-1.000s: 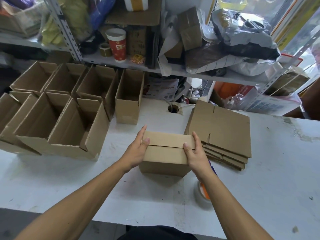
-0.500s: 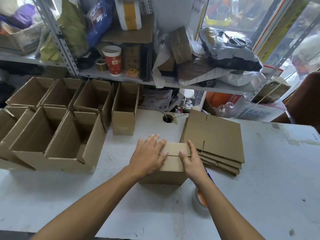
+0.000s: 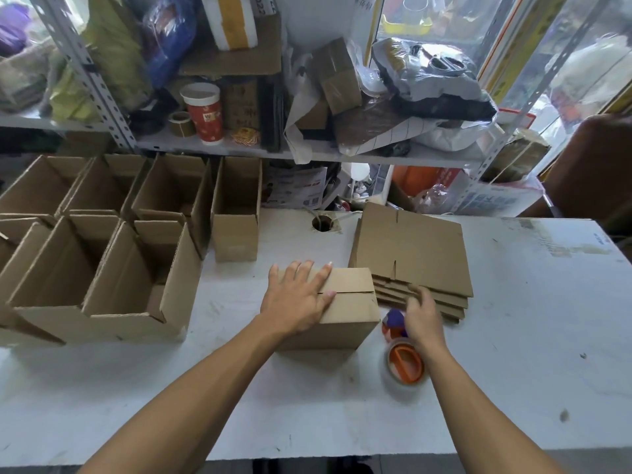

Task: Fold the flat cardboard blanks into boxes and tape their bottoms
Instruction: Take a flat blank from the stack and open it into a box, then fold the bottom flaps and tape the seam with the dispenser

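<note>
The left hand [image 3: 297, 300] lies flat, fingers spread and straight, on top of a small brown corrugated cardboard box [image 3: 345, 311] that stands near the middle of the white worktop [image 3: 513, 354]. The palm covers the left part of the box's upper face, and the fingertips reach its far edge. Two folded flaps meet along a dark seam that runs left to right across that face; no tape shows on the uncovered part of it. The near side wall of the box is plain and unmarked.

The right hand [image 3: 422, 313] is blurred, just right of the box and above a tape dispenser with an orange core, a clear tape roll and a blue-purple top [image 3: 403, 360]. Its fingers look loosely curled, but whether they touch or grip the dispenser cannot be told. The wrist hides part of the dispenser.

Just behind the right hand, touching or nearly touching the box's right far corner, lies a stack of flat brown cardboard blanks [image 3: 413, 254] with slots cut in their edges; the lower sheets show only as stepped edges.

To the left stands a group of open-topped brown cardboard boxes [image 3: 136, 268], packed side by side in two rows; the leftmost are cut off by the frame edge. A round cable hole [image 3: 322, 223] sits in the worktop behind the held box. A cluttered metal shelf [image 3: 307, 152] runs along the back, bearing a red paper cup with a white rim [image 3: 203, 112].
</note>
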